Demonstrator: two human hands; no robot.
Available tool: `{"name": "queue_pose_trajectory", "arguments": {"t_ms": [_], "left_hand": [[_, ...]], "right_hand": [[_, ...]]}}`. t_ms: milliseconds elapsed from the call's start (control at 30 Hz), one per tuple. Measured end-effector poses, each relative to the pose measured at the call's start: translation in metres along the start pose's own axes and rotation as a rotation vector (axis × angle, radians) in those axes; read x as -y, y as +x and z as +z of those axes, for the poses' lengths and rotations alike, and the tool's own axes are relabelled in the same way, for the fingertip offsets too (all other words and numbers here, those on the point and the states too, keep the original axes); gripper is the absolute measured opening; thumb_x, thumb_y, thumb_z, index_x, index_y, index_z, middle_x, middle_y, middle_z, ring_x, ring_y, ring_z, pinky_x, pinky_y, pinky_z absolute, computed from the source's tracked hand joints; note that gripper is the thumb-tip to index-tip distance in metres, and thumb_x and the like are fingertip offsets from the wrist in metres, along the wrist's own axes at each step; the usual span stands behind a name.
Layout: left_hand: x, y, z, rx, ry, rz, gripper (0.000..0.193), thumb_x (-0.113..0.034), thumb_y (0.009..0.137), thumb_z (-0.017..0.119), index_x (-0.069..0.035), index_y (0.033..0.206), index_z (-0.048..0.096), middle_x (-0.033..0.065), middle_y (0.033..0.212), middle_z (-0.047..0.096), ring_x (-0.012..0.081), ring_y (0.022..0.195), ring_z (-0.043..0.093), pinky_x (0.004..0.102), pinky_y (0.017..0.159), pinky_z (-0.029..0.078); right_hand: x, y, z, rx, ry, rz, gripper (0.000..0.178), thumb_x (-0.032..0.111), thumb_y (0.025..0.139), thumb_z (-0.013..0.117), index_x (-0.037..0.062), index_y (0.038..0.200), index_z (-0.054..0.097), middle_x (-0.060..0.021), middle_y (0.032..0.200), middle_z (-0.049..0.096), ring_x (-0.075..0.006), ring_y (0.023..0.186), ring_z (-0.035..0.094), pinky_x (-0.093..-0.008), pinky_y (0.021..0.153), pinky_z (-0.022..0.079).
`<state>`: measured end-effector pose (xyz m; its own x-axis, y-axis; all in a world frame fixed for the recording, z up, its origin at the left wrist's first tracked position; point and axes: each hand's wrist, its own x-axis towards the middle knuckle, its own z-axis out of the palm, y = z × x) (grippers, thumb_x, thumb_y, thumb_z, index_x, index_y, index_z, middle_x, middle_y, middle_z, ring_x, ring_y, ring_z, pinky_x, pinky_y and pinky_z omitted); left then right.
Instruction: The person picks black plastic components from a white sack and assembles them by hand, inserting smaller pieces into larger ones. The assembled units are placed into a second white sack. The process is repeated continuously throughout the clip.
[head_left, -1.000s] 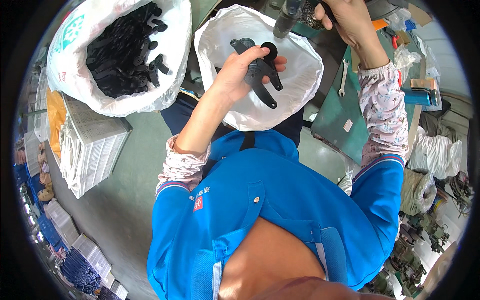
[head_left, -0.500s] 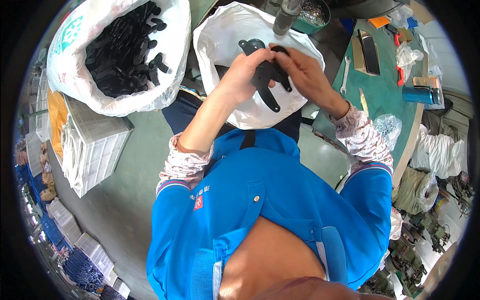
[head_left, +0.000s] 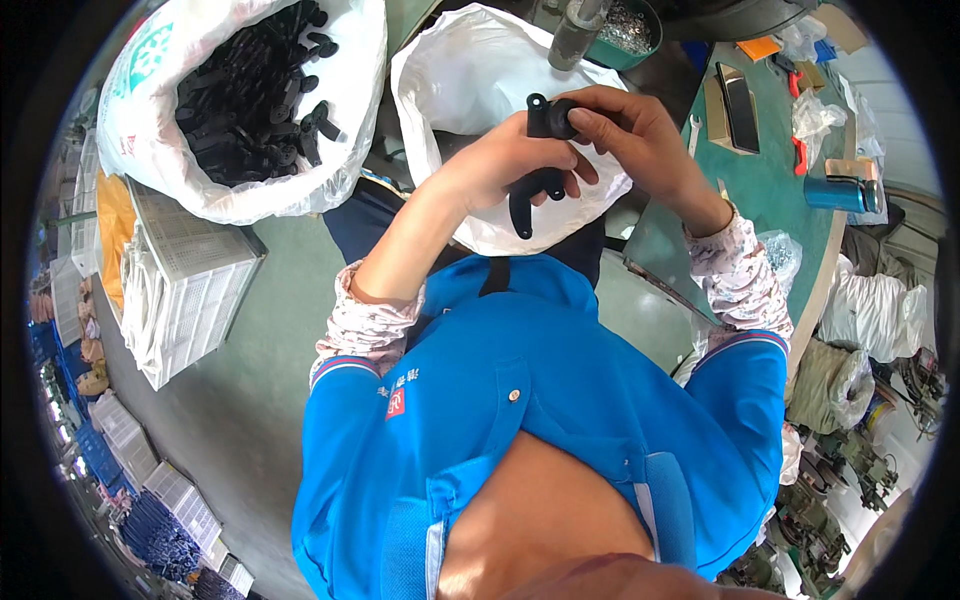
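Observation:
My left hand (head_left: 500,165) is closed around black parts in front of me. A narrow black arm with a hole at its end (head_left: 537,112) sticks up past its fingers. Below them, another black arm (head_left: 522,208) hangs down; my palm and fingers hide how these join. My right hand (head_left: 640,135) pinches a round black piece (head_left: 562,118) between thumb and fingers, against the upper arm's side. Both hands are over an open white bag (head_left: 440,75). To the left, a second white bag (head_left: 140,130) holds many loose black parts (head_left: 240,125).
A green container of small metal pieces (head_left: 628,35) and a grey metal post (head_left: 578,35) stand beyond the bag. On the green bench (head_left: 780,210) at right are a phone (head_left: 738,105), a wrench (head_left: 694,135) and a blue bottle (head_left: 838,192). A white crate (head_left: 195,290) stands at left.
The black parts have turned from their broad face to a narrower side in my left hand. My right hand has shifted right, its fingers now on the round piece.

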<state>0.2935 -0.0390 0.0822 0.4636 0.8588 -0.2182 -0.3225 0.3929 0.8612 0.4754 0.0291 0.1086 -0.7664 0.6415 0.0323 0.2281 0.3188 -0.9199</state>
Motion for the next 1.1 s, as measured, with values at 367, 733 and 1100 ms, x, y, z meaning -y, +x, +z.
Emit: {"name": "queue_pose_trajectory", "arguments": {"t_ms": [367,733,1100], "left_hand": [[0.017,0.004,-0.023,-0.371,-0.348,0.162,0.042,-0.04,0.092,0.055,-0.001,0.106,0.052,0.0107,0.079,0.062,0.0173,0.064,0.059,0.0249,0.048,0.044],[0.005,0.014,-0.028,-0.532,-0.434,0.358,0.053,-0.054,0.094,0.042,-0.002,0.092,0.053,0.0107,0.064,0.059,0.023,0.056,0.057,0.0344,0.053,0.045],[0.016,0.023,-0.022,-0.592,-0.079,0.479,0.064,-0.058,0.095,0.033,-0.001,0.1,0.062,0.0046,0.065,0.055,0.0122,0.056,0.05,0.0241,0.053,0.041]], "right_hand": [[0.062,0.067,-0.051,-0.583,0.406,0.058,0.025,0.013,0.093,0.053,-0.0056,0.109,0.056,-0.0076,0.077,0.064,-0.0113,0.048,0.057,-0.0217,0.047,0.05],[0.005,0.039,-0.039,-0.231,0.277,0.175,0.042,0.021,0.092,0.057,0.0051,0.13,0.047,-0.0121,0.097,0.066,-0.0165,0.08,0.067,-0.0278,0.069,0.054],[0.002,-0.034,0.063,0.197,0.611,0.555,0.048,0.015,0.093,0.052,-0.001,0.135,0.035,-0.013,0.095,0.064,-0.0134,0.074,0.065,-0.0219,0.049,0.049]]}}
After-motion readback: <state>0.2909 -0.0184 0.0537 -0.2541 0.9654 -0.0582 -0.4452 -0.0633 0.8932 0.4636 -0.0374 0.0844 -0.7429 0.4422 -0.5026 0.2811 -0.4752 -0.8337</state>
